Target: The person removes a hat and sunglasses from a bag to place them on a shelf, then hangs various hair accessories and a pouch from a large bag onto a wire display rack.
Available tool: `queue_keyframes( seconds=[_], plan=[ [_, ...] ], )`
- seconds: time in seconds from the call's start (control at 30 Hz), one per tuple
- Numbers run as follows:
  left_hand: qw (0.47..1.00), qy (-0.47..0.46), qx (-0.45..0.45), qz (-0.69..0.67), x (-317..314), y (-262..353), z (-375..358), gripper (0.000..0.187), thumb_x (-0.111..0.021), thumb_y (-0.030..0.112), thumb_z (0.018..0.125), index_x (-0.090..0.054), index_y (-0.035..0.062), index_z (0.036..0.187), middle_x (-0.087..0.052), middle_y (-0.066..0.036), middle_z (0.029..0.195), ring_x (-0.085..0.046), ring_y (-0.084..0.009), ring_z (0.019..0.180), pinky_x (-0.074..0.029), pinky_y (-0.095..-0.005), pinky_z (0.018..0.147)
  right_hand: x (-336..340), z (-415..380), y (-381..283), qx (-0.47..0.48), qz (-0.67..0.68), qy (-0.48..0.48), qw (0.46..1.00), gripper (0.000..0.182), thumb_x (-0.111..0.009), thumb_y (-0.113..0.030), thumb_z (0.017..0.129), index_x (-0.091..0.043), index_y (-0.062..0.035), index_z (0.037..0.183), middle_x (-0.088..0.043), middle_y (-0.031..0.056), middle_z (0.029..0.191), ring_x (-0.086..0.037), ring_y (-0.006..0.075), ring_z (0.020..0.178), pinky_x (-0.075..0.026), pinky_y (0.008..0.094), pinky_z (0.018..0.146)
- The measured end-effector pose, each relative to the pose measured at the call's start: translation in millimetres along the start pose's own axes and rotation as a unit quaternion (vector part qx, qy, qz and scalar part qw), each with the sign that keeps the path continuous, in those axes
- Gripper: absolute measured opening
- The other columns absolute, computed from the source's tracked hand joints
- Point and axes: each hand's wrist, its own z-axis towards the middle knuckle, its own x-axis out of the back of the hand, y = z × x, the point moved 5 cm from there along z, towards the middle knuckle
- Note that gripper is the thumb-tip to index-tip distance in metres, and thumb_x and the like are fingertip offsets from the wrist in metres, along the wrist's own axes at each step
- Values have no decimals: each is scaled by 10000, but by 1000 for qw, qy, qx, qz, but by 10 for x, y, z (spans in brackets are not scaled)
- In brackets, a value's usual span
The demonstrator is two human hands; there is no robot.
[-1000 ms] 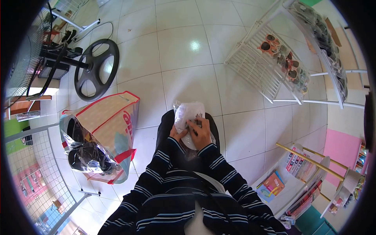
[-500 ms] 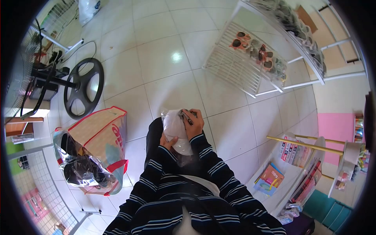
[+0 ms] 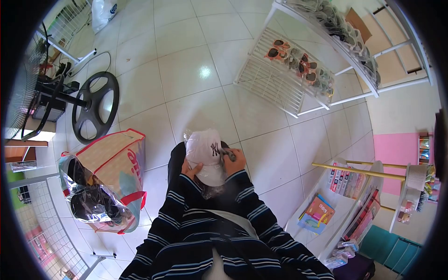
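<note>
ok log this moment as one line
left hand: holds plastic-wrapped NY-logo baseball cap | right hand: small dark object, at cap | shopping bag: on floor

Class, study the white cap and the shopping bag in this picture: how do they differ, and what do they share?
The white cap is small and plain; the shopping bag is larger, beige with red trim.
The white cap is at the person's lap, held by the left hand; the shopping bag is on the floor.
Both the white cap and the shopping bag carry lettering.
</note>
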Motion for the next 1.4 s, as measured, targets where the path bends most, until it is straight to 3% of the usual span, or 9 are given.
queue_keyframes(
  seconds=[0.17,0.27,0.33,0.47,0.53,0.6,0.77,0.93,1.4],
  plan=[
    [994,-100,41,27,-218,297,217,564,-579,53,712,-279,29,1189,-457,-123,1086,-449,-235,992,-359,-346,851,190,-104,676,-250,171,-239,922,207,-561,-208,722,-582,-67,873,-558,48,797,-544,205,679,-432,269,645],
    [984,-152,84,35,-474,369,460,544,-590,91,712,-305,24,1171,-468,-99,1065,-466,-202,955,-376,-313,820,266,-292,886,-446,382,-288,757,266,-529,-204,756,-516,-94,999,-560,21,853,-549,177,688,-441,261,611],
    [963,-222,149,32,-700,324,648,620,-621,174,701,-282,24,1198,-457,-86,1081,-431,-184,989,-336,-308,850,315,-414,818,-539,547,-315,558,336,-521,-190,760,-442,-114,1077,-553,26,903,-551,166,699,-448,246,598],
    [970,-215,110,34,-919,190,1214,597,-591,215,727,-273,64,1209,-452,-96,1088,-433,-203,996,-342,-321,845,174,-62,1255,-416,635,-311,571,312,-529,-171,757,-451,-124,1054,-543,26,932,-545,148,720,-444,228,578],
    [971,-24,219,92,-783,208,1389,579,-555,300,747,-269,107,1213,-454,-116,1095,-436,-229,1004,-354,-316,830,237,367,1556,-419,588,-181,668,309,-557,-148,736,-462,-136,1030,-542,16,900,-531,138,717,-439,236,566],
    [954,-25,79,288,-406,53,1430,517,-491,331,769,-286,127,1198,-473,-135,1069,-442,-225,1007,-358,-344,829,324,861,1682,-389,502,-75,769,318,-587,-137,714,-468,-153,1009,-540,8,867,-519,131,709,-433,245,550],
    [649,-12,-108,753,226,-39,753,400,-466,214,753,-386,46,1107,-475,-125,1058,-380,-220,1069,-238,-378,930,367,2091,2494,-334,477,-164,796,304,-608,-202,712,-476,-203,985,-538,-22,858,-497,121,705,-419,255,547],
    [663,-15,-76,745,5,224,738,317,-435,201,770,-445,49,1048,-479,-114,1053,-361,-208,1081,-197,-387,948,143,2824,2736,-366,489,-31,791,323,-568,-182,744,-464,-217,1049,-536,-1,920,-493,146,713,-344,245,472],
    [675,41,-94,731,71,43,868,249,-513,159,664,-545,54,888,-536,-55,932,-425,-197,1000,-243,-447,893,-21,3151,2402,-462,237,-66,852,377,-584,-370,712,-490,-109,969,-525,37,734,-496,175,615,-410,322,536]
  ],
)
